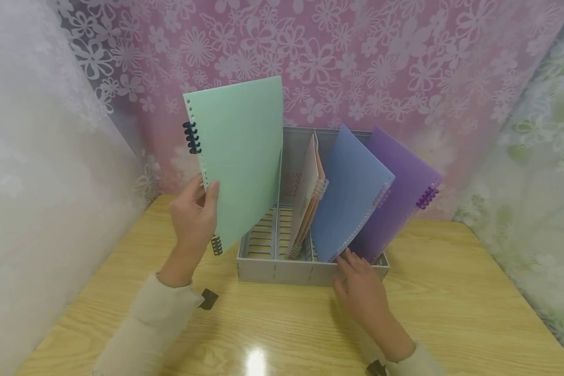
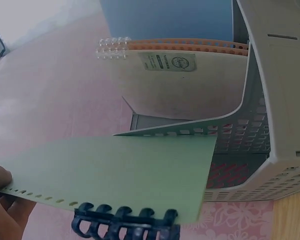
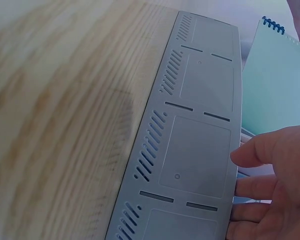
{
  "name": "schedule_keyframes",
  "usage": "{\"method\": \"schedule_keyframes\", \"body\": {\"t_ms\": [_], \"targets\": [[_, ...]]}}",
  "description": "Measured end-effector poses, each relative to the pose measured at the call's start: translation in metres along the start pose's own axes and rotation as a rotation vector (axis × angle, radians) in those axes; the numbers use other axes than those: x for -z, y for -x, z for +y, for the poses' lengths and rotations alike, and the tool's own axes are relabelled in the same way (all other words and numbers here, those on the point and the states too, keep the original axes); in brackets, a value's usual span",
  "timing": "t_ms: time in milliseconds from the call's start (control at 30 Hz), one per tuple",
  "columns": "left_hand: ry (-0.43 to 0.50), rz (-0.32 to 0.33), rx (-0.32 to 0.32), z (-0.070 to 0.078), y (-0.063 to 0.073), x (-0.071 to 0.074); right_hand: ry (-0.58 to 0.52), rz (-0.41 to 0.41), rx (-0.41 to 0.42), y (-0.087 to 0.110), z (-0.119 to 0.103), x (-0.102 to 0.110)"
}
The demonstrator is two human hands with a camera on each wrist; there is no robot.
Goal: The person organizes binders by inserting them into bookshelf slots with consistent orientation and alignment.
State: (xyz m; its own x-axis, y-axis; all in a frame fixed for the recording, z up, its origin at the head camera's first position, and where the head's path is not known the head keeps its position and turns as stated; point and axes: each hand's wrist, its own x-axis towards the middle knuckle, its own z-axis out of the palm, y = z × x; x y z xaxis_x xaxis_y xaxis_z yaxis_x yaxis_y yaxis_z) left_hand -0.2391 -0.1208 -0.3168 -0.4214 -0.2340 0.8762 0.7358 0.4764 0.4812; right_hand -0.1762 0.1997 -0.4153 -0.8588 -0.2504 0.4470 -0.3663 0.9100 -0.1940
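Note:
My left hand (image 1: pixel 195 211) pinches a pale green loose-leaf notebook (image 1: pixel 239 156) by its punched edge, thumb on the front cover. Dark binding rings (image 2: pixel 125 222) show on that edge. The notebook is upright over the left end of a grey file organizer (image 1: pixel 286 271), and its lower part overlaps the slots. My right hand (image 1: pixel 362 287) holds the organizer's low front rim, with the thumb on the front panel (image 3: pixel 200 150) and the other fingertips hidden behind it. Just behind those fingers stands a blue notebook (image 1: pixel 352 196), leaning right.
A purple notebook (image 1: pixel 399 188) with purple rings leans right in the rightmost slot. Toward the middle stands a whitish notebook (image 2: pixel 185 90) with orange dividers and clear rings. The organizer sits on a wooden table (image 1: pixel 272 324) in front of a pink flowered curtain (image 1: pixel 310 57).

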Motion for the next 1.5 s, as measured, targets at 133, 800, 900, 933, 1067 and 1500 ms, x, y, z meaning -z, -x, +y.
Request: {"method": "schedule_keyframes", "body": {"t_ms": [133, 800, 900, 933, 1067, 1500], "targets": [[-0.039, 0.019, -0.01, 0.001, -0.001, 0.0, -0.005, -0.006, 0.001, 0.001, 0.001, -0.002], [-0.135, 0.083, 0.02, -0.016, -0.003, -0.01, 0.003, 0.001, 0.01, 0.001, 0.001, -0.002], [-0.144, 0.073, 0.029, -0.017, -0.003, -0.016, -0.001, 0.0, 0.007, 0.001, 0.001, -0.002], [-0.146, 0.07, 0.029, -0.017, -0.003, -0.017, -0.002, 0.0, 0.007, 0.001, 0.001, -0.002], [-0.139, 0.058, 0.019, -0.017, -0.002, -0.027, 0.003, 0.004, 0.011, 0.001, 0.002, -0.002], [-0.093, -0.013, 0.004, -0.015, 0.004, -0.055, 0.002, -0.008, 0.013, 0.0, 0.0, 0.0]]}}
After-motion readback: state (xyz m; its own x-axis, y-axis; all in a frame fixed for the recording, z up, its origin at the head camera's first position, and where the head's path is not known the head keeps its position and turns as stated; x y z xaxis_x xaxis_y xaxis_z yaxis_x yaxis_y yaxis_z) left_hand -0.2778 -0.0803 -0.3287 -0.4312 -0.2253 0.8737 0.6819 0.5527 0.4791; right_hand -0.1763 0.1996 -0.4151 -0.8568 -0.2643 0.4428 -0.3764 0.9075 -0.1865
